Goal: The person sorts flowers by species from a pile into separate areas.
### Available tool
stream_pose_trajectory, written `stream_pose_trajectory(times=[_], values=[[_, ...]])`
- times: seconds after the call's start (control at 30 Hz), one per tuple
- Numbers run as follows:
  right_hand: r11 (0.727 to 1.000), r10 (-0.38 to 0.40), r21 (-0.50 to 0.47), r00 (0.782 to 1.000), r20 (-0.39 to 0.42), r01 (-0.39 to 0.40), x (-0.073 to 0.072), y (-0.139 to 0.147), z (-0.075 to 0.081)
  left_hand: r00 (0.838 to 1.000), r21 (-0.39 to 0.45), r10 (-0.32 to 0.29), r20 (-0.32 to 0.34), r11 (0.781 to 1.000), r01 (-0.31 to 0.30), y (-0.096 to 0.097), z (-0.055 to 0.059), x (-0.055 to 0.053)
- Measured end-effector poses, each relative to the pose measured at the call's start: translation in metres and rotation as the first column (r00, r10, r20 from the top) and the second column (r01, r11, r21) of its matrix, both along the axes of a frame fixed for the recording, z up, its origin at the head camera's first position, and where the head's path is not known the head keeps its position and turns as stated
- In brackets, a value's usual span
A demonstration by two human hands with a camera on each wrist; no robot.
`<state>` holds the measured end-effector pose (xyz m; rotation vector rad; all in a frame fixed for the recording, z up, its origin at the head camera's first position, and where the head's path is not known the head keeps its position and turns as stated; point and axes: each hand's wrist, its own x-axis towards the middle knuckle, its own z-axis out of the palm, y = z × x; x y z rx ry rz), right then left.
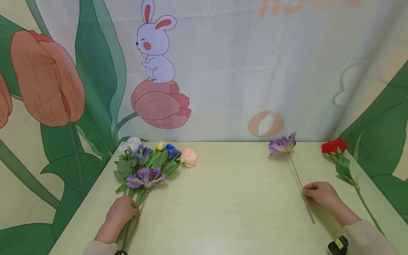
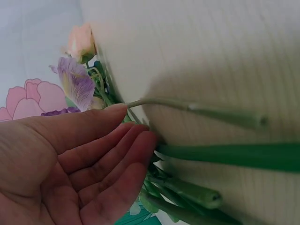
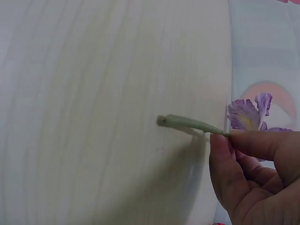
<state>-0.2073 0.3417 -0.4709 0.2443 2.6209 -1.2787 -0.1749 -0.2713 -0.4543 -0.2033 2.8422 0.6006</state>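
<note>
At the left of the table, my left hand (image 1: 120,211) pinches the thin stem of a purple iris (image 1: 146,177), which lies on top of a bunch of artificial flowers. Its fingertips are close over the green stems (image 2: 197,192) of the bunch in the left wrist view. On the other side, my right hand (image 1: 322,194) holds a second purple iris (image 1: 282,145) by its stem between thumb and fingers. The stem end (image 3: 183,122) sticks out toward me, and the bloom points to the back edge.
The bunch includes a white flower (image 1: 132,144), a blue rose (image 1: 172,151) and a peach rose (image 1: 189,157). A red rose (image 1: 334,146) with a long stem lies along the table's right edge. Behind the table (image 1: 223,198) hangs a printed curtain (image 1: 216,71).
</note>
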Motion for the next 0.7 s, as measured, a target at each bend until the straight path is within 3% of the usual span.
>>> stream_pose_trajectory(times=[0.13,0.37,0.7], values=[[1.000,-0.016,0.017,1.000,0.025,0.016,-0.0016,0.0013,-0.0012,1.000,-0.018,-0.002,-0.016,1.000,0.002,0.0003,-0.0020,0.0000],[0.998,-0.037,0.058,0.996,0.076,0.033,-0.0058,0.0035,-0.0060,0.996,-0.058,-0.058,-0.061,0.997,0.055,0.0032,-0.0004,-0.0016],[0.987,-0.003,0.160,0.999,0.047,-0.004,-0.0083,-0.0021,-0.0078,0.998,0.027,-0.017,-0.055,0.999,0.019,0.0027,-0.0051,0.0001]])
